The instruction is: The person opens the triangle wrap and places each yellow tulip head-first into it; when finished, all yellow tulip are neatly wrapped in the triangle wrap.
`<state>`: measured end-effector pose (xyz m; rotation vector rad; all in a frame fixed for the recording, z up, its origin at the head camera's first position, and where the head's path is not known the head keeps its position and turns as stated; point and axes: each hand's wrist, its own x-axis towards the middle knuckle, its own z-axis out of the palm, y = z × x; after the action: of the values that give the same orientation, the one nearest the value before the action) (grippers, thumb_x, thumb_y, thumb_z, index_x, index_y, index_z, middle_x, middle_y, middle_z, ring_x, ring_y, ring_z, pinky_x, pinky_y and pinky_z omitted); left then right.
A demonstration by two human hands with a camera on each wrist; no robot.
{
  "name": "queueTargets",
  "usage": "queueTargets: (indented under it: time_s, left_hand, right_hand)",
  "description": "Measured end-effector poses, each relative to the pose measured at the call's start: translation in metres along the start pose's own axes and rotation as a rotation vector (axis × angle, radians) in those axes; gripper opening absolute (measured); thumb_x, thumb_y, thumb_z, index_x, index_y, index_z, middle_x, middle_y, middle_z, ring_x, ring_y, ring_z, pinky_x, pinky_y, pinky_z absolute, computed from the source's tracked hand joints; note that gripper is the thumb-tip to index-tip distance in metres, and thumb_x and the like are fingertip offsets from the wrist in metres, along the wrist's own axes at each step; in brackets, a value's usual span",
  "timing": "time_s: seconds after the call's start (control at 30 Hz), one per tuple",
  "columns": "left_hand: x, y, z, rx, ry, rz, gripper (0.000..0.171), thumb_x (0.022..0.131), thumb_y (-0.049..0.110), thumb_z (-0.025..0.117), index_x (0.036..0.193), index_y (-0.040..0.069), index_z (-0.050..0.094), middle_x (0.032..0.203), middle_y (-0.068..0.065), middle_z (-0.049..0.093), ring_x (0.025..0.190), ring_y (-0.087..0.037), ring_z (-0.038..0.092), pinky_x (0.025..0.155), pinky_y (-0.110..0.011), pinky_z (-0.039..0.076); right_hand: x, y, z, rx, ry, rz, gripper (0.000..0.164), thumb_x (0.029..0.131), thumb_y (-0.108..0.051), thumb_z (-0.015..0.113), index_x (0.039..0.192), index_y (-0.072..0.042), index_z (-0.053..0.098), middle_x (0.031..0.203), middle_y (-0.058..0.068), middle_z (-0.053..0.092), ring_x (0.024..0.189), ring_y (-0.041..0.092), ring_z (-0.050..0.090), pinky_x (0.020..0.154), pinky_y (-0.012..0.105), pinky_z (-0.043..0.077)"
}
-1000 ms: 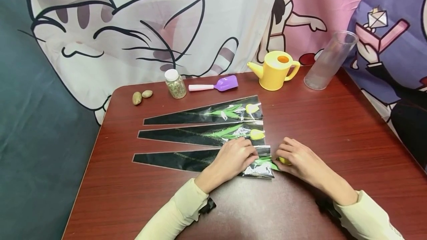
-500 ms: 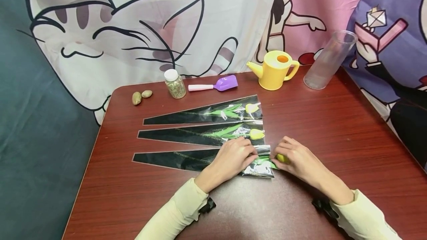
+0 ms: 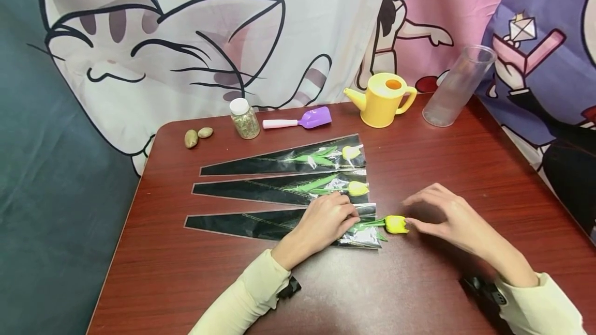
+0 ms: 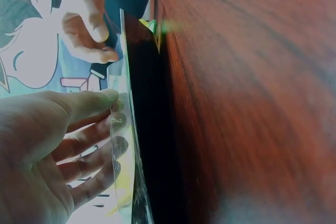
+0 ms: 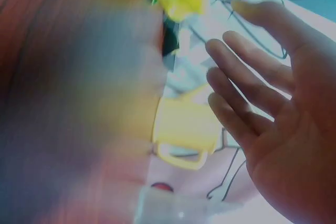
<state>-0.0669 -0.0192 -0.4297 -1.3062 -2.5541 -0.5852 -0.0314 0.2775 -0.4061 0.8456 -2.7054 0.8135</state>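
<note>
In the head view, my left hand rests over the nearest flower sleeve, black with a clear front. The left wrist view shows my thumb and fingertips pinching the clear film at its mouth. From that mouth a yellow tulip sticks out to the right, its green stem and leaves partly inside. My right hand is just right of the bloom, thumb and fingers spread, holding nothing. The thumb tip is close to the petals. Two more flower sleeves, a middle one and a far one, each hold a yellow tulip.
Along the back of the red-brown table are two stones, a white-capped jar, a purple scoop, a yellow watering can and a clear vase. A printed curtain hangs behind.
My right hand has let go of the tulip and moved right, its fingers spreading. The bloom now shows fully beyond the sleeve's mouth. My left hand has stayed in place.
</note>
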Motion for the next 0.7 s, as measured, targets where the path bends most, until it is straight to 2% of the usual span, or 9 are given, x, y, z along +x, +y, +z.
queueTargets:
  time_s: [0.1, 0.23, 0.5, 0.7]
  left_hand:
    - [0.000, 0.000, 0.000, -0.001, -0.001, -0.001, 0.008, 0.092, 0.027, 0.069, 0.088, 0.024, 0.075, 0.087, 0.012, 0.062, 0.081, -0.008, 0.054, 0.071, -0.025, 0.047]
    - [-0.001, 0.001, 0.000, -0.001, 0.003, 0.000, 0.008, 0.092, 0.027, 0.069, 0.088, 0.024, 0.075, 0.087, 0.012, 0.062, 0.081, -0.008, 0.055, 0.071, -0.025, 0.047]
    - [-0.001, 0.001, 0.000, -0.005, 0.014, -0.002, 0.007, 0.092, 0.025, 0.070, 0.087, 0.024, 0.076, 0.086, 0.012, 0.063, 0.080, -0.008, 0.055, 0.071, -0.025, 0.048]
    - [-0.001, 0.001, -0.001, -0.007, 0.009, 0.000, 0.008, 0.092, 0.026, 0.069, 0.088, 0.024, 0.076, 0.087, 0.012, 0.063, 0.081, -0.007, 0.055, 0.072, -0.025, 0.048]
  right_hand:
    - [-0.007, 0.005, -0.001, 0.015, -0.038, 0.026, 0.049, 0.068, -0.019, 0.090, 0.112, -0.020, 0.069, 0.106, -0.013, 0.063, 0.100, 0.004, 0.055, 0.087, 0.010, 0.037]
    - [-0.013, 0.010, 0.005, 0.057, -0.078, -0.004, 0.050, 0.068, -0.016, 0.090, 0.112, -0.019, 0.068, 0.104, -0.011, 0.065, 0.097, 0.007, 0.058, 0.086, 0.010, 0.039]
    - [-0.014, 0.013, 0.012, 0.065, -0.079, -0.056, 0.041, 0.069, -0.012, 0.088, 0.102, -0.026, 0.069, 0.097, -0.017, 0.063, 0.087, 0.005, 0.061, 0.076, 0.015, 0.045]
    - [-0.016, 0.012, 0.013, 0.073, -0.085, -0.057, 0.041, 0.068, -0.010, 0.089, 0.100, -0.027, 0.069, 0.095, -0.015, 0.064, 0.086, 0.008, 0.061, 0.078, 0.014, 0.044]
